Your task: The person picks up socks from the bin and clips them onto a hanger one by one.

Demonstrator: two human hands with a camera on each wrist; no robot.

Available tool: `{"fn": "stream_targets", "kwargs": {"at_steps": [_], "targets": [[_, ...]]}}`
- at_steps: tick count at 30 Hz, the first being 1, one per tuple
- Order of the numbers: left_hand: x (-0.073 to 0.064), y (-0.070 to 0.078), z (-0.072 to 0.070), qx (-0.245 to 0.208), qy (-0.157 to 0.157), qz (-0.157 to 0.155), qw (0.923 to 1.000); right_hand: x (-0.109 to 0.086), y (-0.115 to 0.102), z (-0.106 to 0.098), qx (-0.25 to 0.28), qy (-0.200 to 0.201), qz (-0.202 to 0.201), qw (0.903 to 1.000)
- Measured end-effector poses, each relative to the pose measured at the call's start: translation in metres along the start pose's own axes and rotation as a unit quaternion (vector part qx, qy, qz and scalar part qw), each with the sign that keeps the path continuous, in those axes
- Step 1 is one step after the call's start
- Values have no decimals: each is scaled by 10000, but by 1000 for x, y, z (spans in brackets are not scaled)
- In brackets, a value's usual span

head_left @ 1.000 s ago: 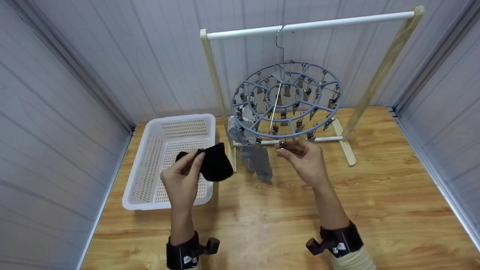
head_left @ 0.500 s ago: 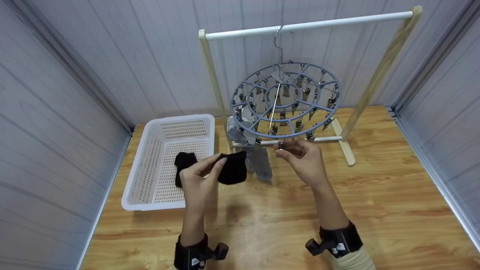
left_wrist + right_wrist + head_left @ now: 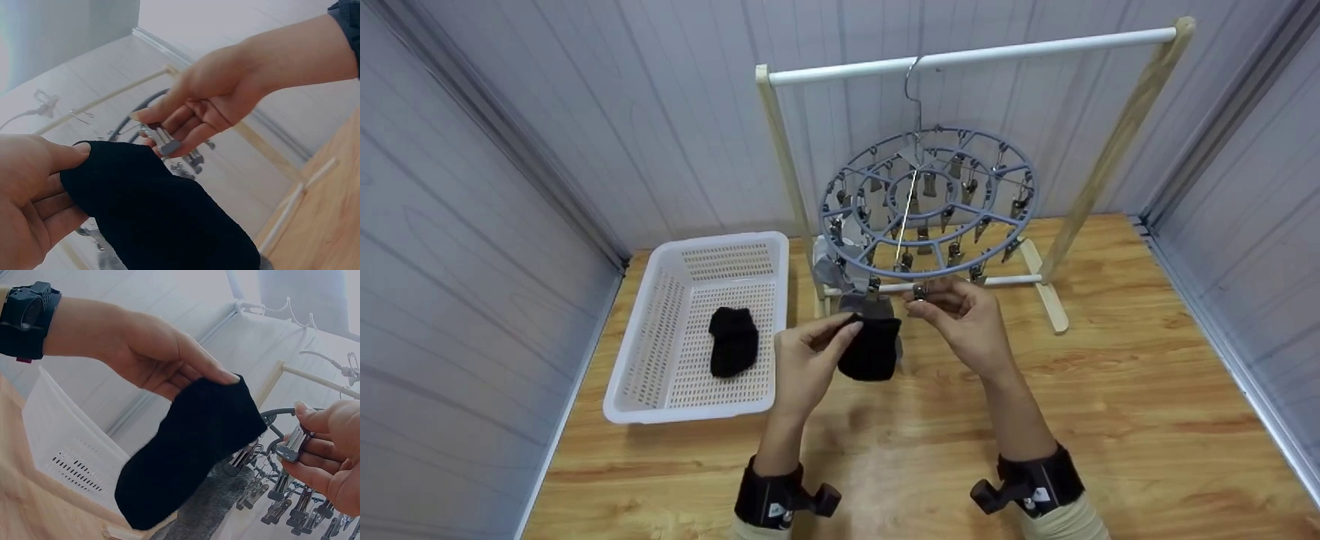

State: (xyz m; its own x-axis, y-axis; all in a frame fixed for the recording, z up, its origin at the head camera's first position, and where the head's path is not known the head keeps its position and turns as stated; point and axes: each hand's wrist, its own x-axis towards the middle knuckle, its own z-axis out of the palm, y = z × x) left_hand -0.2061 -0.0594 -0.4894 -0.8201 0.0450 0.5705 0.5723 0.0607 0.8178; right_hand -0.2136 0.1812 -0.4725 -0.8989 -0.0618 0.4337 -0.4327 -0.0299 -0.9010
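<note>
My left hand (image 3: 810, 360) pinches a black sock (image 3: 871, 349) by its cuff between thumb and fingers. In the right wrist view the whole sock (image 3: 191, 444) hangs tilted, toe downward. My right hand (image 3: 971, 322) pinches a metal clip (image 3: 920, 291) at the front rim of a round grey-blue clip hanger (image 3: 937, 271). The clip (image 3: 293, 443) points toward the sock's cuff, a small gap apart. Grey socks (image 3: 211, 503) hang from clips behind the black sock, partly hidden by it. A second black sock (image 3: 733, 341) lies in the white basket (image 3: 619, 409).
The hanger hooks over the white bar (image 3: 840, 71) of a wooden-legged rack (image 3: 1095, 172). Several other clips dangle from its rings. The basket stands left of the rack on the wood-grain surface (image 3: 922, 465). Pale panel walls (image 3: 682, 112) enclose the back and sides.
My left hand has carried the black sock rightward from over the basket to beside the clip, uncovering the sock inside the basket. My right hand has stayed on the clip.
</note>
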Motion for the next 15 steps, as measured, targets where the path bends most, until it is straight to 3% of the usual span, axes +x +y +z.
{"fn": "stream_targets", "kwargs": {"at_steps": [15], "targets": [[15, -8, 24, -177, -172, -429, 9988, 1, -2, -4, 234, 80, -49, 9997]]}}
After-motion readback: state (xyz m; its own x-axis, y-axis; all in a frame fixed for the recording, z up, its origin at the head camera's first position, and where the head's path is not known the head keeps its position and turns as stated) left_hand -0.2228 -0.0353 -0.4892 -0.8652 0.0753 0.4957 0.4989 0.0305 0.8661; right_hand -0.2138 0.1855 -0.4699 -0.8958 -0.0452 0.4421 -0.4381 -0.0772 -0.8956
